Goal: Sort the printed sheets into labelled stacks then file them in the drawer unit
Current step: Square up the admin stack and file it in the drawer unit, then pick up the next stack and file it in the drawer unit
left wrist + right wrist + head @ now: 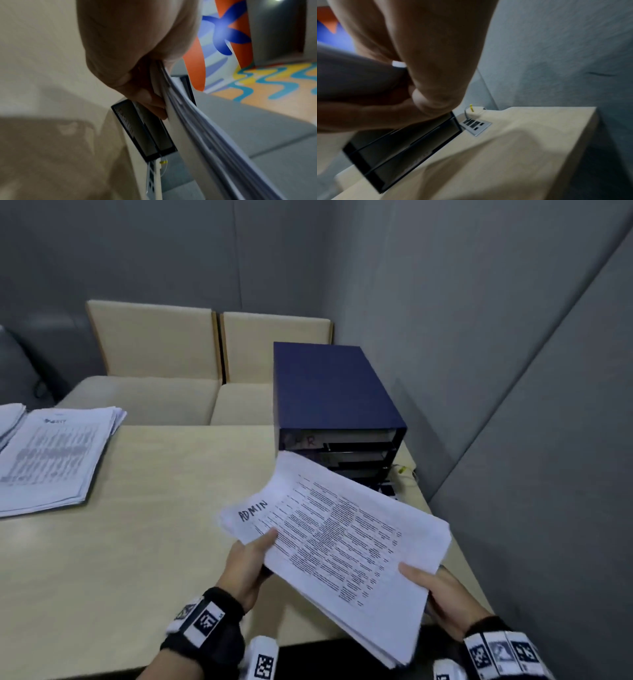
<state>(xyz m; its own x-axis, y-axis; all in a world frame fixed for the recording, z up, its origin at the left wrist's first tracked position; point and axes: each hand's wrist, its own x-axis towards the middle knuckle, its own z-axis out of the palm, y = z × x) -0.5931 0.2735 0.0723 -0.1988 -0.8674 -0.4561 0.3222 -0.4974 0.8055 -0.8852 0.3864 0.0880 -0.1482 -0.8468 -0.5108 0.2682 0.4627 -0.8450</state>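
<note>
At the far left of my head view, a fanned pile of white printed sheets (51,453) lies flat on the pale wooden table (154,525), its top page carrying a dense grey chart. A sliver of another white paper pile (10,416) pokes in at the left edge beside it. Behind the table stand two beige cushioned seats (212,361) against a grey wall.

Moving right, my left hand (248,563) grips the near left edge of a thick stack of white printed sheets marked "ADMIN" in black pen (342,549), thumb on top and fingers curled underneath. From the left wrist view those fingers (147,100) press the underside of the stack (197,128), which bows along its length. The stack is held above the table, tilted, its far corner lying in front of the lower drawers.

My right hand (442,594) holds the stack's near right corner, thumb on the top page and the fingers tucked below.

Beyond the stack stands the dark blue drawer unit (329,392) on the table's far right corner, near the grey wall; its top drawer front bears a faint "HR". Just right of it a silver socket plate (476,125) sits in the tabletop, with a yellow-tagged cable (471,108).
</note>
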